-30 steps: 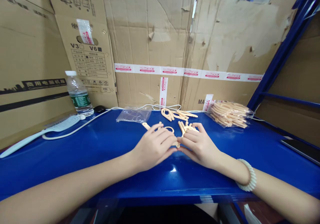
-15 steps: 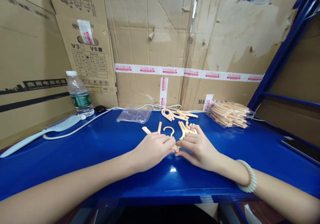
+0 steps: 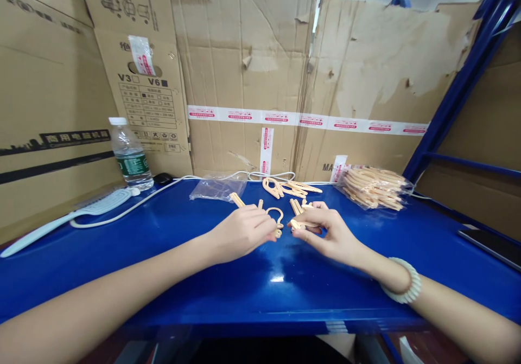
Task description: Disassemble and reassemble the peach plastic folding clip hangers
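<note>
From where I stand, both hands are busy over the blue counter [image 3: 232,293], near each other but apart. The left hand [image 3: 243,234] has its fingers closed around a pale tan hanger [image 3: 237,199]; one arm pokes out past the knuckles, and a curved hook [image 3: 277,211] shows beside the fingertips. I can't tell how its covered parts join.

The right hand [image 3: 331,235] pinches a small tan piece [image 3: 298,225] between thumb and fingers, with more tan pieces [image 3: 294,206] just beyond it. A pale bracelet [image 3: 409,285] circles that wrist.

Behind the hands lie some loose hangers [image 3: 291,188], with a crumpled clear bag [image 3: 217,189] to their left and a filled bag of hangers [image 3: 374,186] to their right. Over on the left, a water bottle [image 3: 132,160] stands upright behind a light-blue hairbrush [image 3: 105,201]. A phone [image 3: 494,243] rests near the right edge.
</note>
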The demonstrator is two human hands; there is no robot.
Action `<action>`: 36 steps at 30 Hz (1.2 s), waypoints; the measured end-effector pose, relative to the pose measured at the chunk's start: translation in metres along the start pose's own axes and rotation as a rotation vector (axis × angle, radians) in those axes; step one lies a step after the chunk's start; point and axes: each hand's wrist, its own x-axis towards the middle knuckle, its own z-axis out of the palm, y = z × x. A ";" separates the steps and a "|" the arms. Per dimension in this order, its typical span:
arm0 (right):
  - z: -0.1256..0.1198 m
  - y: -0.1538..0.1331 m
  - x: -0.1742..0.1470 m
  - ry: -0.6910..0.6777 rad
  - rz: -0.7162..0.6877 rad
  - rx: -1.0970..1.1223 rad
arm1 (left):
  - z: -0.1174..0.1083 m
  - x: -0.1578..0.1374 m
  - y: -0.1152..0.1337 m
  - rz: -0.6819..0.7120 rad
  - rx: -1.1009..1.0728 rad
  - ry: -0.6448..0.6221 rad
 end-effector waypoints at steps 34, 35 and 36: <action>0.026 0.037 0.020 -0.162 -0.062 -0.256 | 0.025 -0.004 -0.007 -0.363 -0.072 -0.104; 0.022 0.037 0.020 -0.164 -0.063 -0.247 | 0.026 -0.004 -0.008 -0.369 -0.082 -0.098; 0.016 0.036 0.021 -0.167 -0.065 -0.236 | 0.027 -0.004 -0.009 -0.375 -0.090 -0.092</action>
